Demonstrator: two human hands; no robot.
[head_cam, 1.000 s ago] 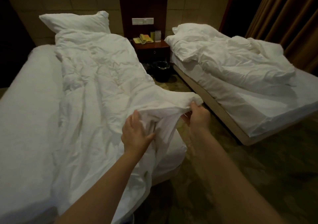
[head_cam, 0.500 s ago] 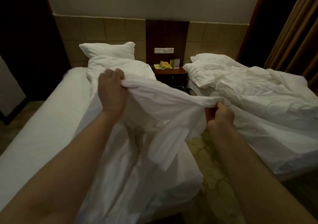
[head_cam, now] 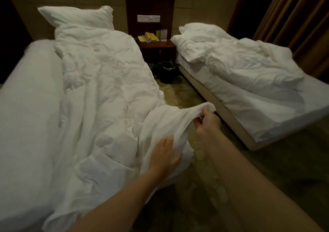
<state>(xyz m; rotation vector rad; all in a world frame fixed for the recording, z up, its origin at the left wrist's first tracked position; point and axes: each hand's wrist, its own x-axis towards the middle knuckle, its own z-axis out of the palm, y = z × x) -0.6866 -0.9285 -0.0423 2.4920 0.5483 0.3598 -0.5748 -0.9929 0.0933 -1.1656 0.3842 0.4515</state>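
1. Beds: two, one on each side of the nightstand [head_cam: 156, 47]. These are the left bed [head_cam: 26, 110] and the right bed [head_cam: 277, 123].
2. Pillows: two, one left pillow [head_cam: 76, 17] and one right pillow [head_cam: 195, 29], each at the bed head beside the nightstand.
3. Covers: two. The duvet [head_cam: 106, 89] lies left of the nightstand and runs toward the camera. The second duvet [head_cam: 249, 66] lies crumpled to the right of it.
4. Bin [head_cam: 167, 71]: one, on the floor just in front of the nightstand.
5. Hands: two, both well in front of the nightstand.
   - The left hand [head_cam: 164, 154] lies against a hanging fold of the duvet, fingers nearly straight, thumb spread.
   - The right hand [head_cam: 206, 123] pinches the duvet corner (lifted clear of the mattress).
6. Change: half a second ago the left hand gripped the duvet edge high and the cloth was stretched in the air. The duvet is now down on the left bed. The right hand's pinch is unchanged.
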